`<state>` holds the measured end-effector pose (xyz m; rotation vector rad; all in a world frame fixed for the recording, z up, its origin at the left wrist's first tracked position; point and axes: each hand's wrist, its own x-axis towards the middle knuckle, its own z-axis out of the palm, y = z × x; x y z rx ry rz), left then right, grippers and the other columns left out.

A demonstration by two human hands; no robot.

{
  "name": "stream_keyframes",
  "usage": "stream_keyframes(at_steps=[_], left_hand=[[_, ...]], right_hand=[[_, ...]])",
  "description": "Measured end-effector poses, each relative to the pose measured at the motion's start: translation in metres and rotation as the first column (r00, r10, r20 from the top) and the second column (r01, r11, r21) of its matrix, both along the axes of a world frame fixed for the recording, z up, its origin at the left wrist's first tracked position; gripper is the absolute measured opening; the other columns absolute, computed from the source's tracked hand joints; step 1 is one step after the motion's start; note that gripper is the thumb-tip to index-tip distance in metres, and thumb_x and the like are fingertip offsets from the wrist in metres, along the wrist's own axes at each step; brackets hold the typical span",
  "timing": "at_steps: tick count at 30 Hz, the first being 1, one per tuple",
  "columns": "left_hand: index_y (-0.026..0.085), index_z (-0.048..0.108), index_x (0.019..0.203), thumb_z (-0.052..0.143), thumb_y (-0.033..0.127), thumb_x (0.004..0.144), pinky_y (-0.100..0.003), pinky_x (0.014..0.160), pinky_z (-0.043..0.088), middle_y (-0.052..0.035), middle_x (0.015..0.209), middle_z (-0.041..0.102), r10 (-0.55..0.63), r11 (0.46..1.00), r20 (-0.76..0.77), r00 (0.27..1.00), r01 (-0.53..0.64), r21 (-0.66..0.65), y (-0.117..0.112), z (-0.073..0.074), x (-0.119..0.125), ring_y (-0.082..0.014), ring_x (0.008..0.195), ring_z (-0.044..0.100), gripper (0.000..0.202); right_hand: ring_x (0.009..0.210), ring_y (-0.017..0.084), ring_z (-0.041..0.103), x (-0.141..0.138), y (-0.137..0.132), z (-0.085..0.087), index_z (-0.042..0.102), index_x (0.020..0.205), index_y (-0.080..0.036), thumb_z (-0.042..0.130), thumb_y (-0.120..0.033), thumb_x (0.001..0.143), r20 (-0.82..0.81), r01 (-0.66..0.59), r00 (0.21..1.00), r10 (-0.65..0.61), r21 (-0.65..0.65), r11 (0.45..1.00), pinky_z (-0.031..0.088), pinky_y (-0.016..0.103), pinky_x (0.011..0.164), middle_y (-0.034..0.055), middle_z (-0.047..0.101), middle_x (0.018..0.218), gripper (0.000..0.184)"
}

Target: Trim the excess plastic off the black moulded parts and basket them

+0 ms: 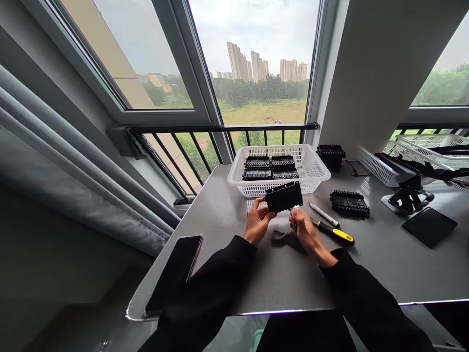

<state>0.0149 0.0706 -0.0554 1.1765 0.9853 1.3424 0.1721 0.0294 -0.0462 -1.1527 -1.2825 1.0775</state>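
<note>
My left hand (pixel 257 222) is closed on the lower left corner of a flat black plastic piece (pixel 284 197), holding it tilted above the table in front of the basket. Close to the piece's lower right corner, my right hand (pixel 305 229) is pinched shut. A small pale bit shows at its fingertips, too little to name. Beneath the hands lies a dark grey cloth (pixel 285 237). To the right of my right hand are a white pen (pixel 324 215) and a yellow-and-black handled tool (pixel 340 234), whose front end is partly hidden behind the hand.
A white plastic basket (pixel 318 177) holds several black ridged pieces (pixel 271 167). More stand in stacks at the back (pixel 330 155) and right (pixel 350 203). A phone (pixel 176 271) lies at the left edge. Farther right are a black stand (pixel 408 195) and a dark square pad (pixel 430 226).
</note>
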Motion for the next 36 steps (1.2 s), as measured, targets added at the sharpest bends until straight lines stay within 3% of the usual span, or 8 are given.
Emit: stream_keyframes(at_steps=[3, 10, 18, 27, 33, 36], left_hand=[[0.021, 0.049, 0.107, 0.073, 0.021, 0.069, -0.035, 0.083, 0.055, -0.0025, 0.084, 0.072, -0.04, 0.998, -0.05, 0.998, 0.043, 0.054, -0.002, 0.0, 0.001, -0.0199, 0.082, 0.071, 0.045], [0.021, 0.047, 0.112, 0.068, 0.024, 0.078, -0.035, 0.087, 0.055, -0.0073, 0.096, 0.074, -0.104, 0.975, -0.146, 0.984, 0.13, 0.18, -0.01, -0.003, 0.005, -0.0207, 0.091, 0.071, 0.04], [0.021, 0.051, 0.112, 0.063, 0.021, 0.082, -0.037, 0.086, 0.057, -0.0088, 0.1, 0.074, -0.03, 0.944, -0.303, 0.953, 0.126, 0.303, -0.014, -0.007, 0.005, -0.0225, 0.092, 0.072, 0.033], [0.021, 0.051, 0.112, 0.062, 0.019, 0.08, -0.036, 0.089, 0.055, -0.0089, 0.101, 0.074, -0.009, 0.957, -0.253, 0.967, 0.082, 0.28, -0.01, -0.006, 0.003, -0.0221, 0.095, 0.071, 0.034], [0.021, 0.05, 0.11, 0.062, 0.016, 0.075, -0.036, 0.088, 0.054, -0.0064, 0.096, 0.074, 0.089, 0.974, -0.171, 0.981, -0.049, 0.223, 0.0, -0.007, -0.002, -0.0211, 0.093, 0.071, 0.038], [0.022, 0.05, 0.111, 0.061, 0.016, 0.075, -0.035, 0.087, 0.054, -0.0057, 0.096, 0.074, 0.095, 0.972, -0.175, 0.98, -0.054, 0.229, 0.001, -0.008, -0.003, -0.0202, 0.092, 0.071, 0.038]], right_hand=[[0.052, 0.011, 0.029, -0.006, -0.001, -0.001, 0.039, 0.066, -0.021, 0.04, -0.052, 0.083, -0.179, -0.237, 0.962, 0.207, -0.168, 0.957, 0.02, 0.024, 0.045, -0.0034, 0.036, 0.059, 0.035], [0.049, 0.009, 0.023, -0.002, 0.005, -0.008, 0.038, 0.057, -0.021, 0.046, -0.046, 0.072, -0.376, -0.347, 0.901, 0.216, -0.327, 0.879, 0.014, 0.024, 0.043, -0.0038, 0.033, 0.053, 0.031], [0.048, 0.009, 0.025, -0.004, 0.004, -0.009, 0.039, 0.058, -0.021, 0.047, -0.046, 0.069, -0.423, -0.326, 0.892, 0.158, -0.36, 0.874, 0.015, 0.023, 0.043, -0.0045, 0.033, 0.053, 0.029], [0.049, 0.009, 0.024, -0.001, 0.006, -0.006, 0.039, 0.063, -0.021, 0.049, -0.049, 0.071, -0.522, -0.389, 0.837, 0.167, -0.352, 0.851, 0.015, 0.02, 0.041, -0.0052, 0.031, 0.056, 0.031], [0.047, 0.008, 0.013, 0.007, 0.009, 0.004, 0.031, 0.059, -0.023, 0.043, -0.05, 0.067, -0.497, -0.183, 0.866, -0.062, -0.43, 0.884, 0.008, 0.019, 0.04, -0.0076, 0.021, 0.053, 0.03], [0.046, 0.007, 0.013, 0.009, 0.01, 0.006, 0.03, 0.058, -0.023, 0.043, -0.047, 0.066, -0.471, -0.152, 0.877, -0.097, -0.462, 0.874, 0.009, 0.019, 0.039, -0.0077, 0.02, 0.053, 0.028]])
